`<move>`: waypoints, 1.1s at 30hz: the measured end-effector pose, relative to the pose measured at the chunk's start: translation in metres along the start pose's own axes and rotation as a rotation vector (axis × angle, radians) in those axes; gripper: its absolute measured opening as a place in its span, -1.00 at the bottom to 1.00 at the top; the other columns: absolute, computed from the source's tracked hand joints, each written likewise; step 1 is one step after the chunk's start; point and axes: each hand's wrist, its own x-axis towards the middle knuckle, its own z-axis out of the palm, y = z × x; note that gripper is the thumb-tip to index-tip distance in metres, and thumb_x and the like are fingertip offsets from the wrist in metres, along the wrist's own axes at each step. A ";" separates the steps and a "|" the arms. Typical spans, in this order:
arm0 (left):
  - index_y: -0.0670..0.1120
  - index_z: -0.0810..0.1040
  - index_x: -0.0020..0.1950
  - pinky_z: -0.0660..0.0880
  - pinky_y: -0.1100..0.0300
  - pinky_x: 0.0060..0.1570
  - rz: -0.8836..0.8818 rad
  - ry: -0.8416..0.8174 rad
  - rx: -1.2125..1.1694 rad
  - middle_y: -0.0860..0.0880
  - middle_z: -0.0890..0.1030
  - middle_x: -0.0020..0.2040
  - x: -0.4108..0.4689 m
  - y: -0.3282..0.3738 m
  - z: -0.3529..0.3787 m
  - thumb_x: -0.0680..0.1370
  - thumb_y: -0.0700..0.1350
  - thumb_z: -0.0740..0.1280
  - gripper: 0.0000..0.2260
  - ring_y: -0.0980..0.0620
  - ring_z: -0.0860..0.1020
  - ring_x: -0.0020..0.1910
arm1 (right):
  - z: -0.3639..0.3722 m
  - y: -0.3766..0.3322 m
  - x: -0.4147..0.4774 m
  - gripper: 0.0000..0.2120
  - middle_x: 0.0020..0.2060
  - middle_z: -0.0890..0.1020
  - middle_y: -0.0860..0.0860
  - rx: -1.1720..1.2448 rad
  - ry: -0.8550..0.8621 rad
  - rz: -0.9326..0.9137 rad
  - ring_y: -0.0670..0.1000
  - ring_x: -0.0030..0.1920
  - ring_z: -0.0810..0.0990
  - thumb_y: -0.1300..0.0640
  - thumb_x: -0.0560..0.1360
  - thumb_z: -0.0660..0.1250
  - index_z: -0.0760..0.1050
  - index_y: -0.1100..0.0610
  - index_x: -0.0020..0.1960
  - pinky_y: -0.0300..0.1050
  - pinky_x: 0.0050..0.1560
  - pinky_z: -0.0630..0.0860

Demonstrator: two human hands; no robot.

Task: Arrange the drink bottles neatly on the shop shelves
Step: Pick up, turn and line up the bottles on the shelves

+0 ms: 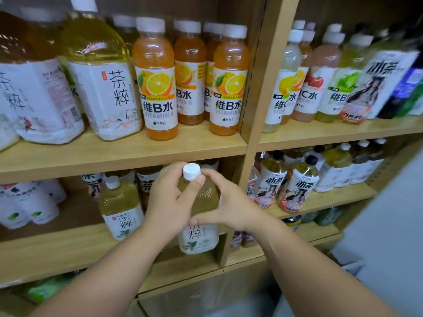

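Upright green-tea bottle (198, 216), white cap, shelf edge

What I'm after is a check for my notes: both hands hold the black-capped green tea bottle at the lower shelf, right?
No: the head view shows a white cap, not black. The left hand and right hand do both hold the green tea bottle at the lower shelf.
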 end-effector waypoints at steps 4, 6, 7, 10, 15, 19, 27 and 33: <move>0.11 0.58 0.05 0.51 0.01 0.01 0.118 -0.093 -0.011 0.21 0.58 -0.05 -0.002 0.027 0.012 0.53 0.13 0.30 -0.82 0.12 0.55 0.04 | -0.021 -0.005 -0.029 -0.17 0.23 0.60 -0.07 0.010 0.042 -0.007 -0.03 0.27 0.58 0.22 0.28 0.69 0.38 -0.03 0.44 0.13 0.29 0.54; 0.13 0.59 0.04 0.52 -0.02 0.02 0.135 -0.089 -0.053 0.20 0.58 -0.05 -0.001 0.042 0.022 0.52 0.15 0.30 -0.82 0.11 0.55 0.04 | -0.035 -0.006 -0.039 -0.18 0.21 0.61 -0.06 0.018 0.071 -0.018 0.00 0.26 0.59 0.23 0.27 0.69 0.40 -0.03 0.42 0.19 0.28 0.54; 0.14 0.59 0.03 0.52 -0.03 0.02 0.143 -0.082 -0.070 0.20 0.59 -0.05 0.000 0.050 0.028 0.51 0.15 0.31 -0.82 0.10 0.56 0.04 | -0.043 -0.005 -0.043 -0.19 0.21 0.61 -0.05 0.026 0.087 -0.025 0.01 0.26 0.59 0.22 0.26 0.70 0.41 -0.03 0.41 0.21 0.28 0.53; 0.15 0.59 0.00 0.52 0.06 -0.01 0.158 -0.050 -0.132 0.15 0.61 -0.07 0.005 0.076 0.046 0.50 0.16 0.33 -0.84 0.10 0.58 -0.01 | -0.072 -0.001 -0.053 -0.18 0.25 0.59 -0.12 0.048 0.142 -0.067 -0.04 0.31 0.56 0.11 0.24 0.71 0.42 -0.11 0.40 0.13 0.33 0.51; 0.10 0.62 -0.06 0.48 0.31 -0.13 0.146 -0.017 -0.248 0.11 0.64 -0.14 0.023 0.134 0.095 0.53 0.03 0.38 -0.95 0.18 0.58 -0.13 | -0.127 0.014 -0.080 -0.15 0.32 0.50 -0.38 0.236 0.223 -0.137 -0.28 0.37 0.45 0.11 0.38 0.61 0.26 -0.08 0.55 -0.37 0.27 0.43; 0.06 0.62 -0.03 0.57 -0.03 -0.08 0.187 0.027 -0.258 0.03 0.65 -0.13 0.039 0.171 0.143 0.53 0.11 0.38 -0.85 0.02 0.60 -0.12 | -0.170 0.029 -0.099 -0.14 0.19 0.39 -0.67 0.232 0.302 -0.216 -0.52 0.28 0.37 0.03 0.43 0.53 0.12 -0.12 0.57 -0.59 0.16 0.32; 0.06 0.64 0.04 0.61 -0.14 0.02 0.156 0.086 -0.149 0.03 0.70 -0.07 0.083 0.232 0.201 0.53 0.19 0.35 -0.75 -0.06 0.66 -0.04 | -0.254 0.039 -0.092 -0.10 0.11 0.38 -0.72 0.221 0.458 -0.282 -0.61 0.19 0.34 0.13 0.36 0.62 0.21 -0.10 0.54 -0.66 0.08 0.29; -0.05 0.49 0.33 0.40 0.09 0.27 0.243 0.434 0.291 0.04 0.51 0.23 0.103 0.194 0.196 0.55 0.16 0.31 -0.57 0.03 0.46 0.27 | -0.301 0.046 -0.062 -0.13 0.32 0.50 -0.34 0.254 0.579 -0.308 -0.30 0.31 0.49 -0.04 0.34 0.62 0.25 -0.18 0.53 -0.27 0.29 0.49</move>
